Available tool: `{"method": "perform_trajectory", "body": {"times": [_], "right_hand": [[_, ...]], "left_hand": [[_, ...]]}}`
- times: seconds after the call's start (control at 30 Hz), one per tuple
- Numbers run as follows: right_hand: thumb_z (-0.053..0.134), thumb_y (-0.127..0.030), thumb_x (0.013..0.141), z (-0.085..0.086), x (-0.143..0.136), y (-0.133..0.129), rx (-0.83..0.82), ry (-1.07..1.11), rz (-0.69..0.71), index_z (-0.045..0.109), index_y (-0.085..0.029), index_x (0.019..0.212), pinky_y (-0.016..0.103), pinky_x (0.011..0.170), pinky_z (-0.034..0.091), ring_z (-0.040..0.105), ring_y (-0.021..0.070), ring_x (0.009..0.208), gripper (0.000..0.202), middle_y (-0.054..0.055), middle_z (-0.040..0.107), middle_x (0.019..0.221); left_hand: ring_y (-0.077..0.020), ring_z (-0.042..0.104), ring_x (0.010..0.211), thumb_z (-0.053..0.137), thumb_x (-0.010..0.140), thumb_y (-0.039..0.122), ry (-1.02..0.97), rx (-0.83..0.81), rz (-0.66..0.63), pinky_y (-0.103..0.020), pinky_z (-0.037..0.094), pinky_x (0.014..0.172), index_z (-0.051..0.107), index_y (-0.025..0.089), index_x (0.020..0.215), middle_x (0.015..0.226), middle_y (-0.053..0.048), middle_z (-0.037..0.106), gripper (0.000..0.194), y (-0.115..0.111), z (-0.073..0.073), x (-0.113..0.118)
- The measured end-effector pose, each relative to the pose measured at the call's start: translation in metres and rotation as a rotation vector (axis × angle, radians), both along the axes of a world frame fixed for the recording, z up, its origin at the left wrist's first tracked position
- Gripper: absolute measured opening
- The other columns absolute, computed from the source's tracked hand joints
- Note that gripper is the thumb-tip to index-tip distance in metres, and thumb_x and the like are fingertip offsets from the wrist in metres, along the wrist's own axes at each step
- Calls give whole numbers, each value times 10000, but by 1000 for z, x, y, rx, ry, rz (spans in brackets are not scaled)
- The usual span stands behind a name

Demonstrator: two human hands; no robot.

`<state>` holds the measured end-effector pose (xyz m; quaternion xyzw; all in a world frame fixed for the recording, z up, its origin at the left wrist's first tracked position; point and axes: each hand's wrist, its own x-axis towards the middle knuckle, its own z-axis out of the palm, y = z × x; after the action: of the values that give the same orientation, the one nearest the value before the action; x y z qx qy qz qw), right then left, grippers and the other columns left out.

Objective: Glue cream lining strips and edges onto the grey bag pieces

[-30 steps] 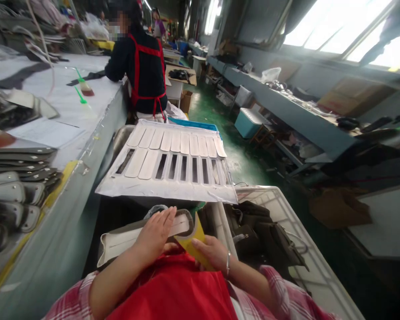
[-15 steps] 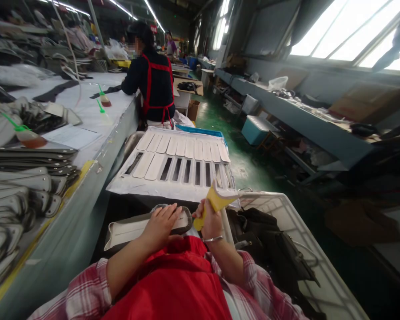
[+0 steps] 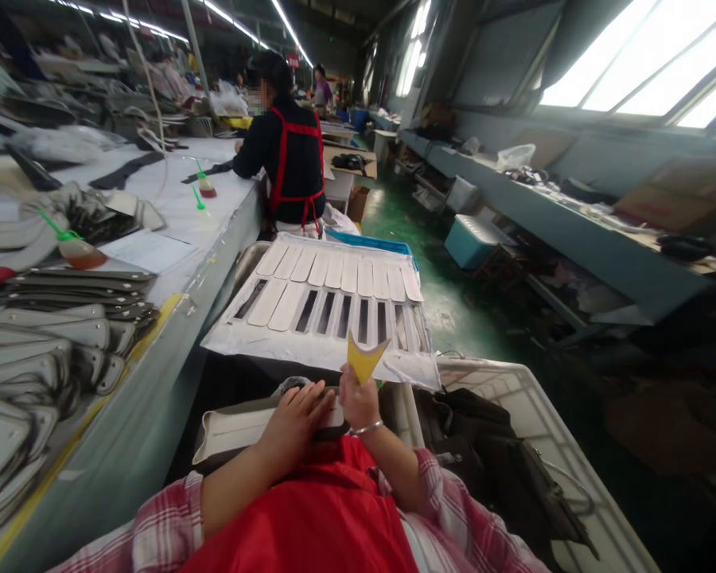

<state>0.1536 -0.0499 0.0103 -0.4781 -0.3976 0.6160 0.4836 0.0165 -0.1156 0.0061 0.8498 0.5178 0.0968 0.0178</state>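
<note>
Green floor (image 3: 426,231) runs open in the head view between the left surface (image 3: 182,211) and the right-hand surface (image 3: 462,163). The right hand (image 3: 359,402) is closed around a yellow piece (image 3: 365,360), its notched top raised before the slotted board (image 3: 310,356). Just beside it, the left hand (image 3: 295,418) rests flat, fingers extended, on a white-and-dark piece (image 3: 239,430), gripping nothing visible. Fingers hide the yellow piece's lower end and cover part of the other. Ten white strips (image 3: 334,271) form the board's upper row; two lie below.
</note>
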Motion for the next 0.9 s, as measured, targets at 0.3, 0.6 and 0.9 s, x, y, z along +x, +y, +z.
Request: {"method": "perform_trajectory", "body": {"times": [0.3, 0.6, 0.9], "right_hand": [[666, -429, 651, 14, -12, 33, 72, 251, -43, 454, -176, 692, 164, 298, 210, 253, 25, 315, 333, -120, 311, 415], [470, -389, 804, -4, -16, 37, 265, -226, 136, 496, -185, 729, 204, 379, 281, 348, 74, 385, 219, -67, 391, 464], [555, -278, 751, 24, -37, 45, 480, -896, 381, 560, -138, 634, 137, 366, 340, 413, 57, 392, 182, -86, 450, 420]], "left_hand": [[-295, 371, 1239, 506, 762, 589, -22, -11, 18, -435, 279, 992, 342, 188, 1353, 1375, -150, 391, 732, -2, 1, -2], [-291, 373, 1231, 492, 767, 598, -20, -93, 21, -420, 271, 988, 327, 206, 1361, 1372, -137, 397, 731, 4, 1, 1], [-319, 371, 1220, 639, 667, 557, 1, -81, 59, -453, 259, 1002, 397, 209, 1318, 1327, -148, 442, 776, -6, 2, 1]]}}
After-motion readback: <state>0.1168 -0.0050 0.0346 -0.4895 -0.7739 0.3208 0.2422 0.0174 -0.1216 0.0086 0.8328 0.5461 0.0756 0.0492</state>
